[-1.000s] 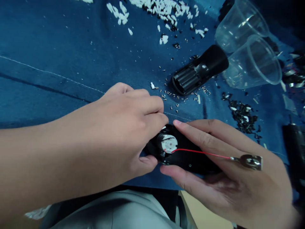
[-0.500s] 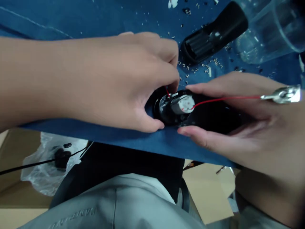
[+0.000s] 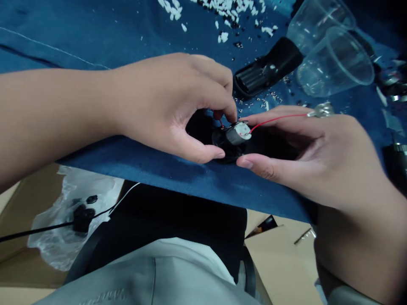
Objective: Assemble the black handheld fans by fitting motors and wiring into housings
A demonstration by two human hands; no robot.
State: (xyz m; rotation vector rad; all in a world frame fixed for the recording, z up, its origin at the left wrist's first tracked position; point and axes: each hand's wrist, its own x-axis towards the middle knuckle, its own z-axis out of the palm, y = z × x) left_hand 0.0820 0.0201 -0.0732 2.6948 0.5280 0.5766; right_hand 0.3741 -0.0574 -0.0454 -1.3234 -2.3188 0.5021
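My right hand [image 3: 318,156] cradles a black plastic housing [image 3: 270,146] over the near edge of the blue cloth [image 3: 95,46]. A small silver motor [image 3: 238,132] with a white end cap sits at the housing's left end. A red wire [image 3: 275,119] runs from the motor across my right fingers to a metal contact tab [image 3: 321,110]. My left hand [image 3: 171,106] pinches at the motor, thumb under it and fingertips above, where a second bit of red wire shows.
A black ribbed cylinder [image 3: 265,72] lies beyond my hands, with two clear plastic cups [image 3: 333,55] on their sides to its right. Several tiny screws and white bits are scattered on the cloth. A plastic bag [image 3: 73,220] with black parts lies on cardboard below.
The view swung down and back up. My hands have drawn the housing closer to the cloth's near edge, and my left fingers have gone from covering the motor to pinching it.
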